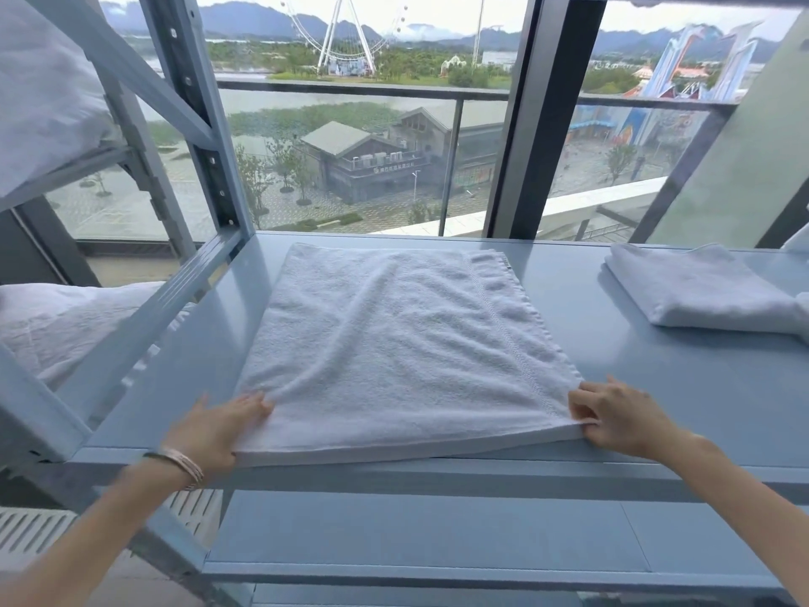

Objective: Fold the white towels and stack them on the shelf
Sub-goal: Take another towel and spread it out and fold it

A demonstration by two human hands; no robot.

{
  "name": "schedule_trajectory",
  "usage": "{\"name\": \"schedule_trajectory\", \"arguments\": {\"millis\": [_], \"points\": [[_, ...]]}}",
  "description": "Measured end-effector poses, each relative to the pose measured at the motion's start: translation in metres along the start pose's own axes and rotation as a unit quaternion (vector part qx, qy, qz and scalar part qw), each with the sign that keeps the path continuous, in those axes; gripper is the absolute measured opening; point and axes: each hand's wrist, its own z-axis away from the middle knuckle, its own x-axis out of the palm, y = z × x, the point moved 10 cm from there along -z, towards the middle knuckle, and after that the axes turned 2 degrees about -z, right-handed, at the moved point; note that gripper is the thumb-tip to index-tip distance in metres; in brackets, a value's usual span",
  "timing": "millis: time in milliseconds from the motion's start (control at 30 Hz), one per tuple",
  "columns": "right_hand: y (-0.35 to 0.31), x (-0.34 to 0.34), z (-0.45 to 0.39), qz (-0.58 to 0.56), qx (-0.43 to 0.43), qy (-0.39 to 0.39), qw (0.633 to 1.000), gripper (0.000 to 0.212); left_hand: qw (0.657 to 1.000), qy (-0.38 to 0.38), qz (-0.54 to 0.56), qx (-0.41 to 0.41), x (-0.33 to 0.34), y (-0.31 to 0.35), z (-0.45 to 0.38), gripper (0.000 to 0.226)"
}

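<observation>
Blue shelf (613,387) by a window: soft, light towel (394,343); left hand (219,427) and right hand (621,414) pinch its near corners, the best hold.

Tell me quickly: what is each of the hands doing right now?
Left hand: grips the near left corner of the white towel.
Right hand: pinches the towel's near right corner.

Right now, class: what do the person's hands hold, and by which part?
Both hold the spread white towel by its near corners: the left hand at the near-left corner, the right hand pinching the near-right one.
</observation>
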Motion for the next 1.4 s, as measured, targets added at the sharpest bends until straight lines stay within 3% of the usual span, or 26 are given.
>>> {"name": "schedule_trajectory", "arguments": {"millis": [33, 67, 100, 200, 233, 367, 433, 533, 733, 900, 1000, 1067, 1133, 1200, 1267, 1333, 1400], "points": [[-0.003, -0.002, -0.002, 0.019, 0.006, -0.051, 0.999, 0.007, 0.987, -0.142, 0.076, 0.006, 0.012, -0.005, 0.006, 0.08], [-0.007, -0.007, -0.006, 0.024, 0.014, -0.076, 0.997, 0.007, 0.969, -0.205, 0.138, 0.019, 0.011, -0.004, 0.009, 0.082], [-0.015, -0.016, -0.012, 0.014, 0.015, -0.068, 0.997, 0.012, 0.967, -0.197, 0.159, 0.03, 0.001, -0.002, 0.003, 0.081], [-0.04, -0.032, -0.043, -0.066, -0.02, 0.036, 0.997, 0.029, 0.997, 0.006, 0.071, 0.006, -0.045, 0.013, -0.051, 0.062], [-0.049, -0.027, -0.056, -0.086, -0.03, 0.034, 0.995, 0.04, 0.997, 0.045, 0.058, 0.014, -0.051, 0.031, -0.069, 0.06], [-0.043, 0.023, -0.079, -0.066, 0.024, -0.092, 0.993, 0.07, 0.997, 0.019, 0.076, 0.007, -0.033, 0.069, -0.114, 0.062], [-0.027, 0.039, -0.065, -0.072, 0.046, -0.096, 0.992, 0.078, 0.998, 0.011, 0.053, -0.024, -0.021, 0.049, -0.124, 0.064], [-0.017, 0.047, -0.028, -0.062, 0.076, -0.104, 0.99, 0.107, 0.995, 0.0, 0.04, -0.091, -0.016, 0.006, -0.128, 0.067], [-0.034, 0.027, -0.026, 0.013, 0.139, -0.137, 0.981, 0.054, 0.991, -0.048, 0.02, -0.122, -0.015, 0.02, -0.127, 0.068], [-0.13, 0.015, -0.061, -0.188, 0.058, -0.117, 0.974, 0.061, 0.987, -0.071, 0.031, -0.143, -0.013, 0.065, -0.101, 0.064], [-0.13, 0.036, -0.068, -0.135, 0.041, -0.132, 0.981, 0.06, 0.983, -0.125, -0.004, -0.137, -0.008, 0.097, -0.074, 0.072], [-0.101, 0.037, -0.071, -0.119, 0.013, -0.122, 0.985, 0.062, 0.983, -0.161, -0.055, -0.069, -0.017, 0.126, -0.062, 0.073], [-0.063, 0.036, -0.079, -0.111, -0.008, -0.136, 0.984, 0.068, 0.99, -0.117, -0.067, 0.03, -0.048, 0.149, -0.07, 0.059], [-0.018, 0.032, -0.085, -0.09, 0.05, -0.167, 0.981, 0.053, 0.996, -0.004, 0.008, 0.086, -0.086, 0.156, -0.098, 0.041], [0.003, 0.021, -0.09, -0.031, 0.128, -0.16, 0.978, 0.047, 0.989, 0.086, -0.009, 0.12, -0.103, 0.146, -0.125, 0.042], [-0.017, 0.015, -0.089, -0.059, 0.164, -0.147, 0.974, 0.053, 0.992, 0.068, -0.037, 0.098, -0.084, 0.126, -0.147, 0.052], [-0.063, 0.022, -0.079, -0.164, 0.124, -0.161, 0.965, 0.064, 0.998, 0.027, 0.011, 0.049, -0.055, 0.104, -0.157, 0.06]]}}
